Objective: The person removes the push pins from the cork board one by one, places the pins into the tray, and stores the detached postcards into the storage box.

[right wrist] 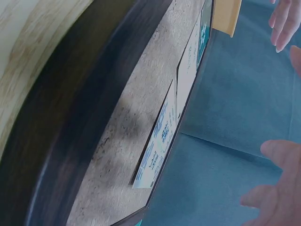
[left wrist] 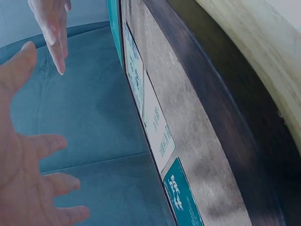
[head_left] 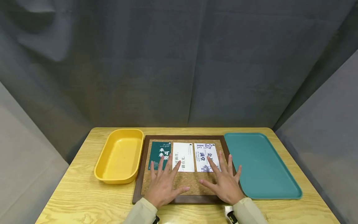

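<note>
Left grip [head_left: 162,189], right grip [head_left: 226,186] spread above corkboard [head_left: 190,179]; 3 cards [head_left: 184,152] on it, yellow tray [head_left: 121,158] left of it, teal tray [head_left: 267,168] right.

The table [head_left: 84,189] is pale yellowish wood with a streaky grain and rounded far corners. Three things lie on it in a row, left to right: a yellow bin [head_left: 119,155] with raised walls, a dark-rimmed cork board [head_left: 190,179] lying flat, and a shallow teal tray [head_left: 268,168]. The bin sits just beside the board's left edge, the tray along its right.
</note>
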A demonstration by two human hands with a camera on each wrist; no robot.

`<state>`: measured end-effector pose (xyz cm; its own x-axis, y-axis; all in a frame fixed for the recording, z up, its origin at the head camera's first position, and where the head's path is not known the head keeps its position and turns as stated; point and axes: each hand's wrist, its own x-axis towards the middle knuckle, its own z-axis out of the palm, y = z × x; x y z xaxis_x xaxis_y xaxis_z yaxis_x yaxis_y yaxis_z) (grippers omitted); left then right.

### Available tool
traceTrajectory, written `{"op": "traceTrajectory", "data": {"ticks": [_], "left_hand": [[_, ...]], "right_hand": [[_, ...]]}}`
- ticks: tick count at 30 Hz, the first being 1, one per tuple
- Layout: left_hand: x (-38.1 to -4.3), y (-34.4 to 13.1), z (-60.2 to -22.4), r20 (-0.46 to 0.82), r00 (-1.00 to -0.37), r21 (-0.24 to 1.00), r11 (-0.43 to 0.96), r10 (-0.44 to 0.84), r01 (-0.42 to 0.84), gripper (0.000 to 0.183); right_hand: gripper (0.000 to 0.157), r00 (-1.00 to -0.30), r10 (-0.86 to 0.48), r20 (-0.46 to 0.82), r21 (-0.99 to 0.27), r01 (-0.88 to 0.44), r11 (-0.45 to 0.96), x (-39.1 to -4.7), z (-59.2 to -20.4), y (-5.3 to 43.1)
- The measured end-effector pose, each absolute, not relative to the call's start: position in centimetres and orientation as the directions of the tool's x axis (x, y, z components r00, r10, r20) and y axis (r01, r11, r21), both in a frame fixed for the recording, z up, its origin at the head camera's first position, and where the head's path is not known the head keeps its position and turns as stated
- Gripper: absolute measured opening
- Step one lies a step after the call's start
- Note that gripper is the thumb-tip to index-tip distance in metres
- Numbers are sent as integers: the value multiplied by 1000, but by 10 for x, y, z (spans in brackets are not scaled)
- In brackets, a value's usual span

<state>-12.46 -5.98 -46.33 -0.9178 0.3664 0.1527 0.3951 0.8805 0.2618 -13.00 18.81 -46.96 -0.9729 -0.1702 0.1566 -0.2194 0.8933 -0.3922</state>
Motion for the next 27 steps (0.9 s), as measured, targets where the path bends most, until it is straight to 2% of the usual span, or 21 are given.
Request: {"op": "traceTrajectory", "data": {"ticks": [15, 27], "left_hand": [[-124, -60, -464, 154, -911, 226, 884, 383, 409, 90], [-135, -58, -469, 238, -816, 180, 801, 528, 571, 83]], "right_hand": [[87, -971, -178, 161, -395, -229, 890, -131, -470, 187], [77, -926, -272, 262, -489, -370, 790, -149, -480, 203]]}}
